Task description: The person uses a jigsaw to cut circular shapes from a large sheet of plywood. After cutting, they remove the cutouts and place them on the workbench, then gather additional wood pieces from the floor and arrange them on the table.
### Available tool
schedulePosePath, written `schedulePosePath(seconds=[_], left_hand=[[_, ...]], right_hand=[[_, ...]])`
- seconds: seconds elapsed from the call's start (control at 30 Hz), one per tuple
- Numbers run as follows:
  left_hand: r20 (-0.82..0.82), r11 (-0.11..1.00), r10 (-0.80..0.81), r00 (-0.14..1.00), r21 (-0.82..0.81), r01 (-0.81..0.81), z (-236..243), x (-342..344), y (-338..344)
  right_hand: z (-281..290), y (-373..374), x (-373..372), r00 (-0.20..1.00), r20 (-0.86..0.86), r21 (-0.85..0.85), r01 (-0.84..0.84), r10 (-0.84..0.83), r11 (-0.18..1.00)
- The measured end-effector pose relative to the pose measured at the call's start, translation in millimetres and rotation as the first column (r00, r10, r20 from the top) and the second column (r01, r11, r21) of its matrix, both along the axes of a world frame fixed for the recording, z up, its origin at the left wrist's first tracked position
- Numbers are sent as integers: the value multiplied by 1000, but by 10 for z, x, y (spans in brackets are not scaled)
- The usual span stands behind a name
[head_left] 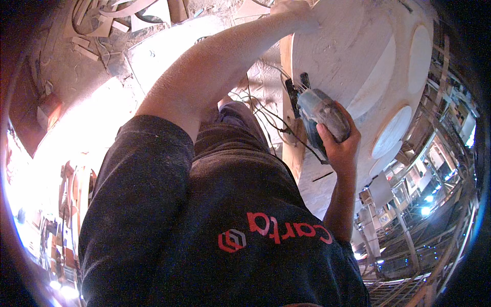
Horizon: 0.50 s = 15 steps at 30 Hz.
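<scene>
Tool sat in the right hand at the edge of a pale board

We saw the right hand wrapped around the grey, dusty body of the tool, thumb along its left flank and fingers curled round its right, the grip narrowed to the tool's width. The tool was just right of the view's middle, over the left edge of the board. Its black base plate faced left; whether that plate touched wood, we could not tell.

Our left forearm reached up from the sleeve of a dark shirt to the left hand at the upper rim. That hand was at the board's edge, partly cut off and blurred, so we could not tell whether it was spread or gripping.

Dark cables looped left of the tool, near a wooden strip. Farther right we made out a pale oval on the board. At upper left, curved offcuts lay on dusty ground.
</scene>
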<state>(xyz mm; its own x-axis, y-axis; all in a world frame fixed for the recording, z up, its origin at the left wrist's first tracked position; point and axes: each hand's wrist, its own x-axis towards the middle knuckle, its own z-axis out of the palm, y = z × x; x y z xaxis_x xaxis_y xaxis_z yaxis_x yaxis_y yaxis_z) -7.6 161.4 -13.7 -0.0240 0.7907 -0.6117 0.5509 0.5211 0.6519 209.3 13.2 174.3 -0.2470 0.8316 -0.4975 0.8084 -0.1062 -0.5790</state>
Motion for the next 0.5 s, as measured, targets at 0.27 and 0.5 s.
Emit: schedulePosePath(seconds=[0.27,0.5], left_hand=[[37,998,55,998,-19,-54,209,-28,-54],[5,999,35,999,-3,-35,80,11,-7]], right_hand=[[-11,-10,-25,999,-8,58,44,-44,997],[-45,-12,-99,995,-45,56,89,-86,994]])
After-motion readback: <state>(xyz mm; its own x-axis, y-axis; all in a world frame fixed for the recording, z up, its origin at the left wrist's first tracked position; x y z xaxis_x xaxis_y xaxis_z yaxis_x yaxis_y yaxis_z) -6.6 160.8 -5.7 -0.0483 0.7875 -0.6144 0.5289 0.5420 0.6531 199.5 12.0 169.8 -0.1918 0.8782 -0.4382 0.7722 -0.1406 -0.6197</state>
